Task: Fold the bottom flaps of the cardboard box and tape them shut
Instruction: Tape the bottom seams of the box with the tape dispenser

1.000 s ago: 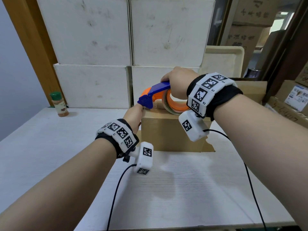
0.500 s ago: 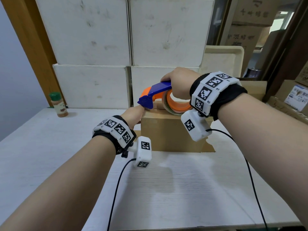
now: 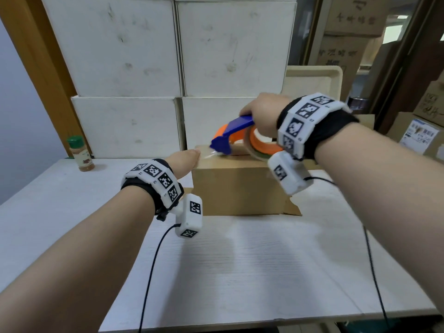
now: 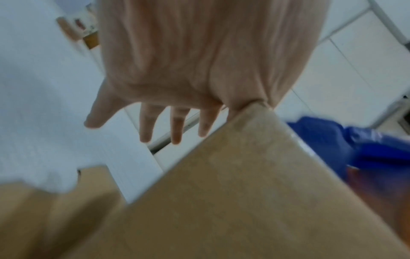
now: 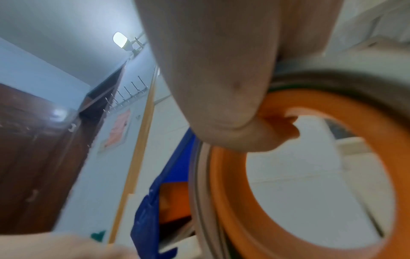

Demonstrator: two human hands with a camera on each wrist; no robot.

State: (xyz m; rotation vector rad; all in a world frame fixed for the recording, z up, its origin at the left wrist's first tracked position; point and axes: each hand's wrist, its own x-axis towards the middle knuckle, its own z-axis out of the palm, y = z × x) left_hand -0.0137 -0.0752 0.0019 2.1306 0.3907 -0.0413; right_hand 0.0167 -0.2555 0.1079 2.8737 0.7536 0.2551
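Observation:
A brown cardboard box (image 3: 237,188) (image 4: 233,201) stands on the white table (image 3: 240,272), its folded flaps facing up. My right hand (image 3: 262,111) (image 5: 221,87) grips an orange and blue tape dispenser (image 3: 235,133) (image 5: 233,192) whose blue nose rests on the box top. A clear strip of tape (image 3: 209,153) runs from the nose to the box's left edge. My left hand (image 3: 183,162) (image 4: 177,70) presses on that left top edge with its fingers straight and spread down the far side.
Stacked white boxes (image 3: 168,68) form a wall right behind the box. A spice jar with a green lid (image 3: 80,153) stands at the table's back left. A beige tray (image 3: 314,80) and brown cartons (image 3: 422,131) crowd the right. Two cables (image 3: 153,272) cross the table.
My right hand has drawn the dispenser rightward along the box top, leaving tape behind it. My left hand stays at the box's left edge.

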